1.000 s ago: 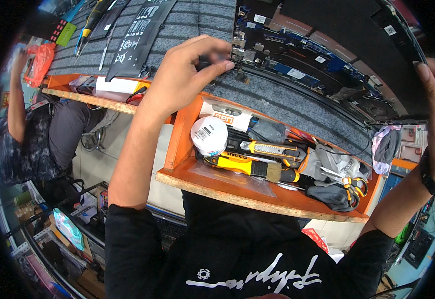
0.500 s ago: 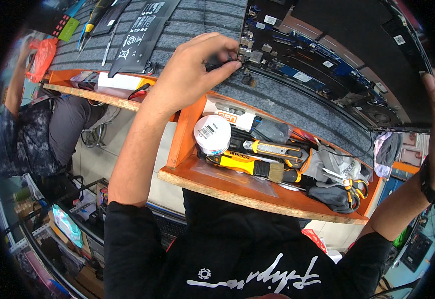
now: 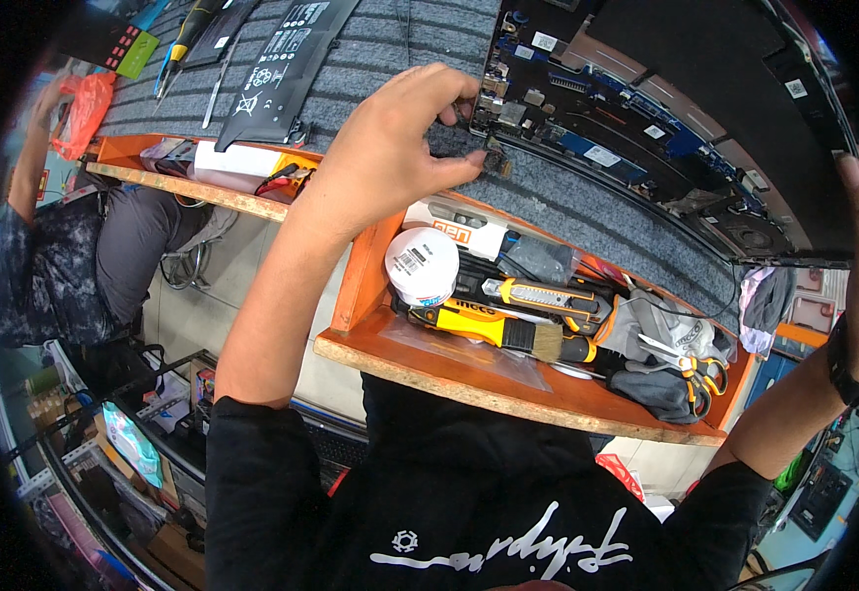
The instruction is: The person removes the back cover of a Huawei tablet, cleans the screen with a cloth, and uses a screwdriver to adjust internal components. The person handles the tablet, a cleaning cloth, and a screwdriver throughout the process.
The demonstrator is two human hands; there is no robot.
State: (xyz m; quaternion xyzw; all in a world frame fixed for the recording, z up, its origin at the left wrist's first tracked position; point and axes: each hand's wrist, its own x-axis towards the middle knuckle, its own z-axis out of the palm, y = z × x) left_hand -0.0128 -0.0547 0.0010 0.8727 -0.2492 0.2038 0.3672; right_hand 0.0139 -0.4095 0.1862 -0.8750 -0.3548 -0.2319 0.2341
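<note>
An opened laptop (image 3: 636,138) with bare circuit boards is tilted up on the striped grey mat at the upper right. My right hand (image 3: 858,192) grips its right edge, thumb in front and the other fingers mostly hidden in the dark rim. At its left corner is my left hand (image 3: 400,143), thumb and fingers apart, fingertips beside the board's edge. A small loose cable end (image 3: 497,160) lies by my left thumb. Left of that hand, a flat black laptop battery (image 3: 277,79) rests on the mat.
An orange wooden drawer (image 3: 429,369) below holds a white round tub (image 3: 422,266), a utility knife (image 3: 548,295), a brush (image 3: 538,342), scissors (image 3: 691,364) and gloves. A screwdriver (image 3: 191,30) and tweezers (image 3: 217,89) lie at upper left. Another person's arm (image 3: 26,163) is at far left.
My left thumb has moved away from the fingers, opening the earlier pinch at the laptop's corner. The laptop has shifted slightly right and down in view; my right hand keeps its hold.
</note>
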